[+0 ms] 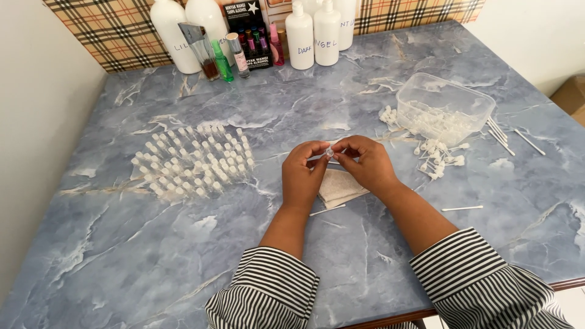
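My left hand [303, 173] and my right hand [367, 163] meet at the middle of the blue marbled table [183, 244], fingertips pinched together on a tiny clear vial with a white cap [329, 151]. Under the hands lies a folded beige cloth [339, 187]. To the left, several small clear vials [194, 161] stand in rows. A clear plastic tub [445, 108] with white sprayer parts sits to the right, and loose white sprayer heads [440, 158] are scattered beside it.
White pump bottles [314, 36] and small coloured perfume bottles [231, 55] line the back edge by a plaid wall panel. Thin white tubes [463, 208] lie at the right of the table. A white wall runs along the left side.
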